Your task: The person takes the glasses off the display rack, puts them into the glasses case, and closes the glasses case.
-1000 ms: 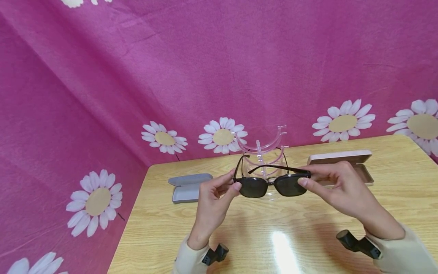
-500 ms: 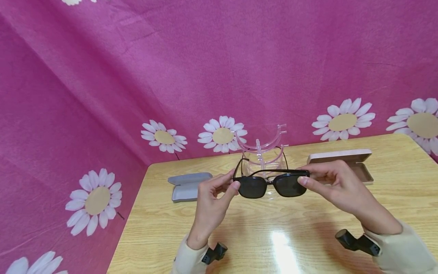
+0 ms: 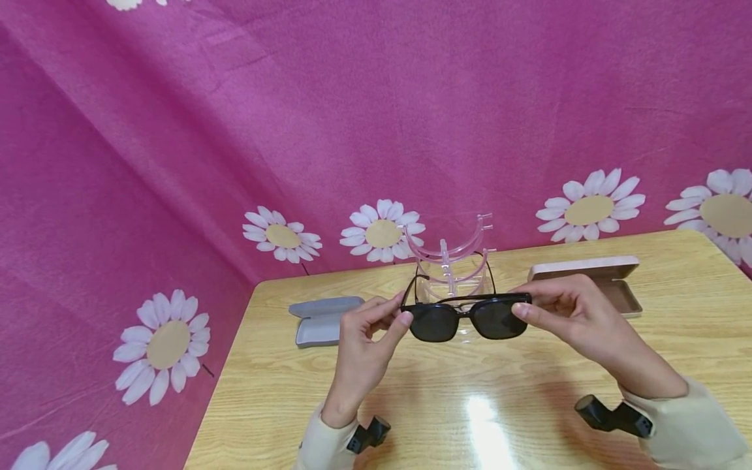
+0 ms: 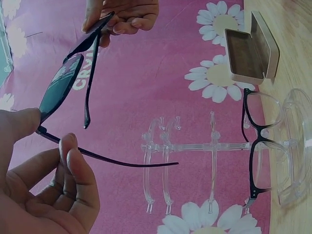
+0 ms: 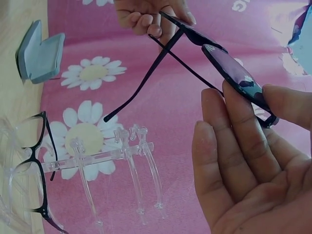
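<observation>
Black sunglasses [image 3: 435, 324] with dark lenses are held up over the table, lenses toward me and temples unfolded toward the display stand. My left hand [image 3: 364, 346] pinches one end of the frame between thumb and fingers. At the other end, my right hand [image 3: 587, 323] pinches the corner, its thumb on the front of the lens. Just beyond the sunglasses stands a clear tiered glasses stand [image 4: 213, 165]. A pair of black-rimmed eyeglasses [image 4: 252, 168] sits on its lowest tier; the upper tiers show no glasses.
A grey glasses case [image 3: 317, 333] lies open behind my left hand. Behind my right hand is a pale pink case [image 3: 581, 266] with a brown lining, also open. The wooden table [image 3: 435, 405] backs onto a pink daisy-patterned cloth [image 3: 505, 117].
The temples of the sunglasses have dipped, and the right one now shows lower, close along the top of the frame. Both hands keep their pinch and stay nearly in place.
</observation>
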The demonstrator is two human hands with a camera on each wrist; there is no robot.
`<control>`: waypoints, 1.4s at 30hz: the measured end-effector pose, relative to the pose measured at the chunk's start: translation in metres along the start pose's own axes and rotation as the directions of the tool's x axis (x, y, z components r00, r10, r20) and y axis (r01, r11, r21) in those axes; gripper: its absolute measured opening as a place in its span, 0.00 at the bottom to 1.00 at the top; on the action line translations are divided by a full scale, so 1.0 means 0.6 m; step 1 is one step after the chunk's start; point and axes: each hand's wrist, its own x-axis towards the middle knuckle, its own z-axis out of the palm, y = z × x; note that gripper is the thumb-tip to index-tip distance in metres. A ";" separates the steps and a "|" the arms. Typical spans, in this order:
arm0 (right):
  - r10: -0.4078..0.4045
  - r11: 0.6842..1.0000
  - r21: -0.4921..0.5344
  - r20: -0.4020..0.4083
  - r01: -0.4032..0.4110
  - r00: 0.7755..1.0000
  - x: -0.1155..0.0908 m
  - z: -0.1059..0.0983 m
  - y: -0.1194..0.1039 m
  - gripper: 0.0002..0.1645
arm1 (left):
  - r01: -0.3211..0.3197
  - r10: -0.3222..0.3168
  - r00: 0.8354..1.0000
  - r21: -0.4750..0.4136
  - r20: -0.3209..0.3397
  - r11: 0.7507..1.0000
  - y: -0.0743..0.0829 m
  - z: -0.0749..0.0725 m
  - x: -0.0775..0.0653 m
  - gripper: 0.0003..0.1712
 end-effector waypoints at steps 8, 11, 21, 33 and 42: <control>0.052 0.999 0.014 0.029 -0.052 0.998 0.002 -0.004 -0.003 0.18 | 0.012 -0.012 1.000 -0.019 -0.002 1.000 -0.003 0.002 0.001 0.19; 0.080 0.997 0.002 0.041 -0.080 0.996 0.002 -0.005 -0.006 0.15 | 0.016 -0.016 1.000 -0.030 -0.003 0.999 -0.004 0.003 0.001 0.19; 0.089 0.995 0.045 0.069 -0.092 0.994 0.002 -0.007 -0.002 0.15 | 0.024 -0.025 1.000 -0.048 -0.009 0.999 -0.004 0.005 0.000 0.17; 0.125 0.990 0.049 0.071 -0.129 0.990 0.003 -0.004 -0.001 0.14 | -0.013 0.013 1.000 -0.031 -0.002 0.999 -0.005 0.007 -0.002 0.17; 0.132 0.989 0.054 0.079 -0.137 0.988 0.004 -0.004 0.002 0.14 | -0.040 0.040 0.999 -0.023 0.005 0.999 -0.008 0.008 -0.002 0.16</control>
